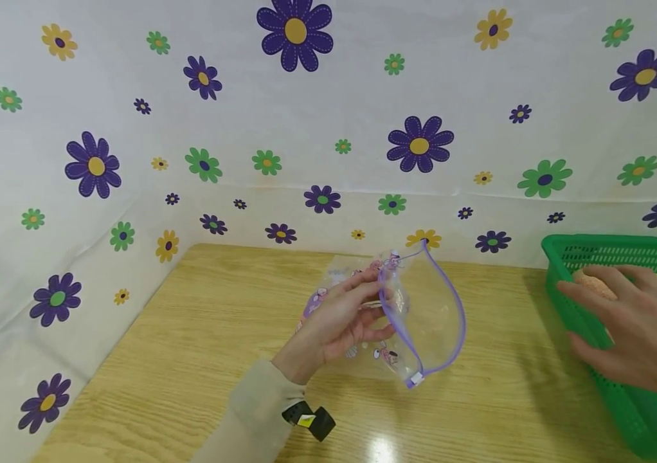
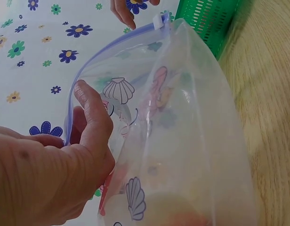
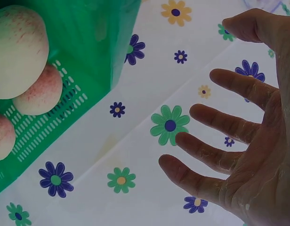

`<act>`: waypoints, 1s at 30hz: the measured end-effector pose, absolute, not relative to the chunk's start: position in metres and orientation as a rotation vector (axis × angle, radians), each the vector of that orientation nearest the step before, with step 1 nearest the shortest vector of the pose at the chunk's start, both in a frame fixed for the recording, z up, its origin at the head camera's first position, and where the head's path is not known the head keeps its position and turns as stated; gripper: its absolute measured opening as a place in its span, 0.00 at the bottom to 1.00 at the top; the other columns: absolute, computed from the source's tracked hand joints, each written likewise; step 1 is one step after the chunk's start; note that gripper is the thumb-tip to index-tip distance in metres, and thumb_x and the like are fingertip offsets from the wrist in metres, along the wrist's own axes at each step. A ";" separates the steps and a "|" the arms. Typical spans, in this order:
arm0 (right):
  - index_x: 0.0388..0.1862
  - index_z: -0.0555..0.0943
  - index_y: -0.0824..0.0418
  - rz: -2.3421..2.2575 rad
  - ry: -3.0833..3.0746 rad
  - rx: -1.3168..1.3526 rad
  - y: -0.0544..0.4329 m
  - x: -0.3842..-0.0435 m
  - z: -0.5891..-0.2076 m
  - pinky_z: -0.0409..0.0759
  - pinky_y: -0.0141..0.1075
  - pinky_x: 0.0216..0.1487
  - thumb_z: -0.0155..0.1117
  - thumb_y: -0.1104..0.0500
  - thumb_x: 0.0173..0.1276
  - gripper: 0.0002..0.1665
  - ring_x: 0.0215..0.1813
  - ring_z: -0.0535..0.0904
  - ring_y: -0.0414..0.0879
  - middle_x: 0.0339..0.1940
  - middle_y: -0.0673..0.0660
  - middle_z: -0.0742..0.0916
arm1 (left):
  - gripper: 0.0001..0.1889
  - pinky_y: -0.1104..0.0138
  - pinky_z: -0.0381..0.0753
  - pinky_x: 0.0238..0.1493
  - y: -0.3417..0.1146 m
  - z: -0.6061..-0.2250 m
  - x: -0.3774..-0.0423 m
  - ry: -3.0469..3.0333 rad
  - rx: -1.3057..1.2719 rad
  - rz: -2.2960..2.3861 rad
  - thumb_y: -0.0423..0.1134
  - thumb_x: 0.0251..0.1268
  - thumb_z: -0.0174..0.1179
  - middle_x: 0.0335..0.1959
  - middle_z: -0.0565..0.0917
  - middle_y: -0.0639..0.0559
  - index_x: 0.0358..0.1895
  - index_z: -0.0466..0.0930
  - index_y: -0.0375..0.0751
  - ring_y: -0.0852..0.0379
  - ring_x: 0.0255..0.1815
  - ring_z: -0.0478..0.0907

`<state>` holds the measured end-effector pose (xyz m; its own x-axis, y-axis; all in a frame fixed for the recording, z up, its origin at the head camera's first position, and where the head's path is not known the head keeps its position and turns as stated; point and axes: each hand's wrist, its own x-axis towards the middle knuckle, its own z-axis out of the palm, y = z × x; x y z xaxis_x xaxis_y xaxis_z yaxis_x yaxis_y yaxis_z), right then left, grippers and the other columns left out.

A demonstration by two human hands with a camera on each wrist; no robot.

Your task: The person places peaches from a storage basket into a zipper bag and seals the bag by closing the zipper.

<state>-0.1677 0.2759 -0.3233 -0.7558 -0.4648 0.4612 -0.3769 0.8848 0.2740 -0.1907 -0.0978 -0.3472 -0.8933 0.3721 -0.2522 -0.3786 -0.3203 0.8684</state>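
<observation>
My left hand (image 1: pixel 328 325) grips a clear zip bag (image 1: pixel 435 321) near its mouth, which gapes toward the right. The bag has a purple zip edge, a white slider and printed shells. In the left wrist view, thumb and fingers pinch the zip edge of the bag (image 2: pixel 197 127); a pale, faintly reddish shape shows blurred low inside. My right hand (image 1: pixel 647 328) hovers over the near side of a green basket (image 1: pixel 623 411), fingers spread. The right wrist view shows this hand (image 3: pixel 262 150) holding nothing, apart from the pale pink peaches (image 3: pixel 18 52) in the basket.
The wooden table (image 1: pixel 207 321) lies under the bag and basket. A white flowered cloth (image 1: pixel 334 96) rises behind and at the left. The basket's perforated wall (image 3: pixel 93 42) stands at the table's right. A black strap (image 1: pixel 308 418) is on my left wrist.
</observation>
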 end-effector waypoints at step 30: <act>0.53 0.74 0.69 0.117 -2.424 0.549 0.346 -0.179 -0.359 0.65 0.74 0.55 0.12 0.18 0.64 0.64 0.55 0.66 0.75 0.54 0.80 0.72 | 0.14 0.61 0.88 0.44 -0.084 -0.339 -0.210 1.411 -0.062 2.391 0.38 0.85 0.43 0.42 0.76 0.55 0.66 0.70 0.46 0.58 0.43 0.79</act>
<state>-0.1794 0.3465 -0.3585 -0.7067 -0.3568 0.6110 -0.4140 0.9088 0.0518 -0.2100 -0.0836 -0.3392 -0.9332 0.2851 -0.2187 -0.3293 -0.4346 0.8383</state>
